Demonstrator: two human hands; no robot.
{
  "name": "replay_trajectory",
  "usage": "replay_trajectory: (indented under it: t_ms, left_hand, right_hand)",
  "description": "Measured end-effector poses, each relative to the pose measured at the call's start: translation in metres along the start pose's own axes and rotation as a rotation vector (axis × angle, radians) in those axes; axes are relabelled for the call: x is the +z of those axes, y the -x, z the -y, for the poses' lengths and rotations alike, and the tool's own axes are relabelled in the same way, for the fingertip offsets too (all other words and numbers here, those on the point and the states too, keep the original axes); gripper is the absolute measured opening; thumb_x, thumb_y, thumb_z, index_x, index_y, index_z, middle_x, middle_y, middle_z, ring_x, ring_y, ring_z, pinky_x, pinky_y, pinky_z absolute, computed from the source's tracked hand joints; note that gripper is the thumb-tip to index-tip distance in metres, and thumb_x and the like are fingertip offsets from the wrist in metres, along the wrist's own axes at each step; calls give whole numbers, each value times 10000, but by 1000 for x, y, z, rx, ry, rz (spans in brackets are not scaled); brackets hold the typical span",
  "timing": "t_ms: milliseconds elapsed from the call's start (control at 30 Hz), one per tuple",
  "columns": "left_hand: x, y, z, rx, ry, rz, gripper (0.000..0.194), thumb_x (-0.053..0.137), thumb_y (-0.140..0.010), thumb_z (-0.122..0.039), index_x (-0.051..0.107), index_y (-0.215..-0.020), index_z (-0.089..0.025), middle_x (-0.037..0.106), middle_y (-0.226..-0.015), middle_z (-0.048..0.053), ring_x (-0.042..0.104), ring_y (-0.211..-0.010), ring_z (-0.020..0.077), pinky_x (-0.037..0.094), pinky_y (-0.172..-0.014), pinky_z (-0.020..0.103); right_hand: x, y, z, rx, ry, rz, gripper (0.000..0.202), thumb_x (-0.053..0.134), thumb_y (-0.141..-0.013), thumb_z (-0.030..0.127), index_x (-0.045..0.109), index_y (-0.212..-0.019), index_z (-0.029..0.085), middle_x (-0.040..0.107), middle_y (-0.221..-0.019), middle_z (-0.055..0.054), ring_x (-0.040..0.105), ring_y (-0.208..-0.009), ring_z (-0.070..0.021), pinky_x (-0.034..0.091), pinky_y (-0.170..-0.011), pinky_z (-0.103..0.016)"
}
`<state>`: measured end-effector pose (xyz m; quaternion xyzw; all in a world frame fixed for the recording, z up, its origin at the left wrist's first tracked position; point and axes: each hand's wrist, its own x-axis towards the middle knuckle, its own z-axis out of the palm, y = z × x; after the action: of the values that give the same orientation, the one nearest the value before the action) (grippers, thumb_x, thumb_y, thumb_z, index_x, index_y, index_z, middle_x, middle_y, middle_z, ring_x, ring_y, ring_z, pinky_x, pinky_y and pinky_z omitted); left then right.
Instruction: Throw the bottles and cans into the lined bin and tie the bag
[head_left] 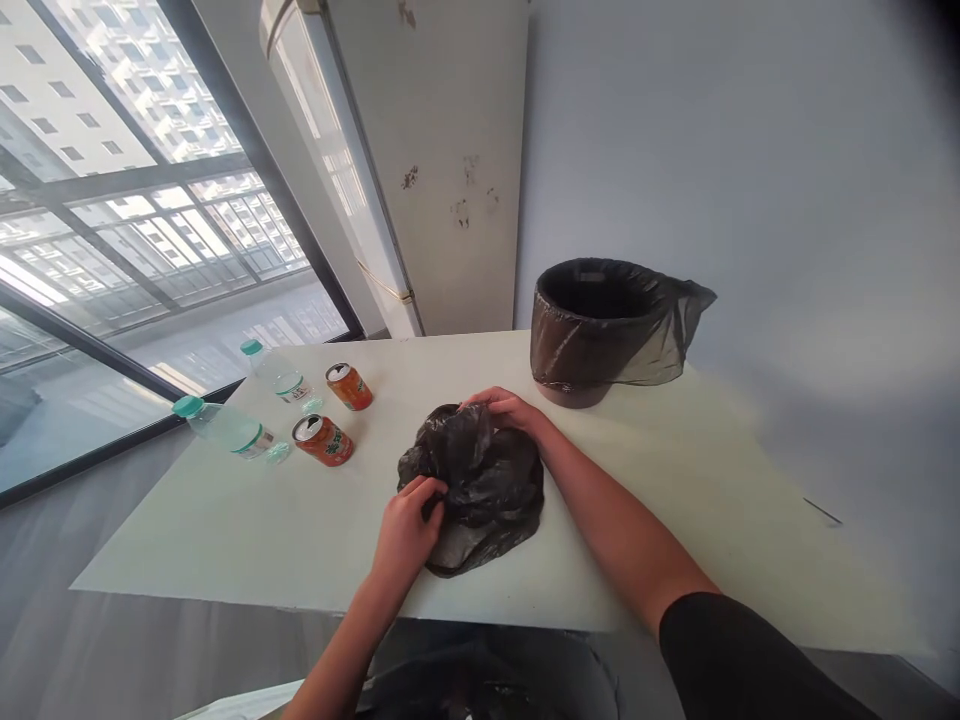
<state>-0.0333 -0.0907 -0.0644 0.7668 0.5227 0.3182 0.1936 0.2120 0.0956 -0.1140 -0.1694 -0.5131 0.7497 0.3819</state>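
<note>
A crumpled black plastic bag lies bunched up on the white table, near its front edge. At the bag's left side, my left hand has its fingers curled into the plastic. My right hand reaches round the far side, its fingers closed on the bag's upper edge. Folds of plastic hide some of the fingertips of both hands.
A dark bin lined with a black bag stands at the back right of the table. Two orange cans and two clear bottles with green caps are on the left. A thin dark stick lies far right.
</note>
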Motion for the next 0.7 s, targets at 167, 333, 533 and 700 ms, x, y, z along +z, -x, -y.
replay_trajectory:
  t_ms: [167, 333, 533, 700]
  left_hand:
    - [-43, 6, 7, 18, 58, 74, 252, 504, -962, -157, 737, -929, -248, 723, -1037, 56, 717, -937, 208, 565, -825, 327]
    - [-102, 17, 26, -160, -89, 230, 513, 467, -916, -123, 719, -1333, -282, 745, -1165, 62, 722, -1057, 222, 579, -872, 327]
    - [-135, 42, 36, -398, -562, 355, 791, 548, -783, -119, 521, -1567, -222, 538, -1609, 177, 447, -1523, 480, 363, -1169, 789]
    - [-94, 8, -30, -2, -259, 30, 527, 590, -991, -348, 509, -1511, -313, 500, -1657, 88, 492, -1530, 319, 448, -1244, 531]
  right_hand:
    - [0, -4, 0, 27, -34, -257, 381, 792, -812, 520, 745, -854, 143, 745, -841, -56, 650, -750, -169, 494, -671, -271]
    - [3, -9, -2, 4, 12, -272, 500, 986, -687, 411, 761, -1074, 189, 719, -834, 17, 646, -766, -125, 464, -696, -222]
    - [1, -11, -7, 19, 66, -179, 484, 1001, -627, 454, 773, -923, 146, 776, -910, -52, 682, -816, -154, 510, -749, -263]
    - [5, -11, -6, -6, 133, -159, 390, 976, -682, 419, 770, -886, 158, 765, -839, -19, 647, -722, -119, 469, -665, -226]
